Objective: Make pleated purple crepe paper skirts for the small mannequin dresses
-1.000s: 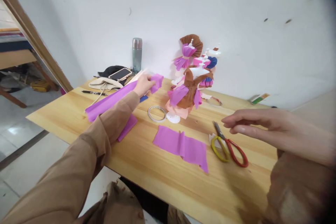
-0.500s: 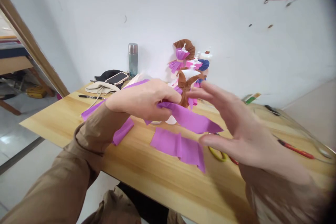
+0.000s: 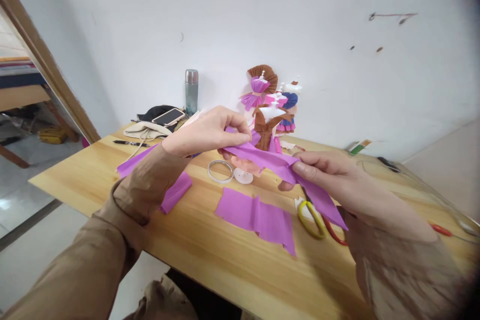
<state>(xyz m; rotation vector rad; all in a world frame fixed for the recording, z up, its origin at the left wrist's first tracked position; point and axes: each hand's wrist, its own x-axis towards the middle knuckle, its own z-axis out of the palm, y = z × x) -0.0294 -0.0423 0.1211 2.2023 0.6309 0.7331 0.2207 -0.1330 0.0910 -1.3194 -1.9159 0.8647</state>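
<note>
A long purple strip point(image 3: 262, 157) stretches between my two hands above the table. My left hand point(image 3: 210, 132) pinches its left end between thumb and fingers. Farther along, my right hand point(image 3: 326, 172) grips it with the thumb on top, and the strip's loose end hangs down past that hand. Below lies a wider purple fabric piece point(image 3: 257, 217), slightly creased. Another purple piece point(image 3: 176, 192) rests near my left forearm. Just behind the held strip stands a small white dress form point(image 3: 272, 112) dressed in brown fabric, with a round white base.
Scissors point(image 3: 312, 220) with yellow and red handles lie beneath my right hand. A tape roll point(image 3: 220, 171) sits mid-table. Toward the back left are a phone point(image 3: 168, 116), a pen point(image 3: 132, 143) and a flask point(image 3: 191, 91). More dressed miniature forms point(image 3: 258, 87) stand by the wall.
My right hand has closed on the strip, which was held only by my left hand. The strip is now drawn out between both hands, and the tape roll shows more fully.
</note>
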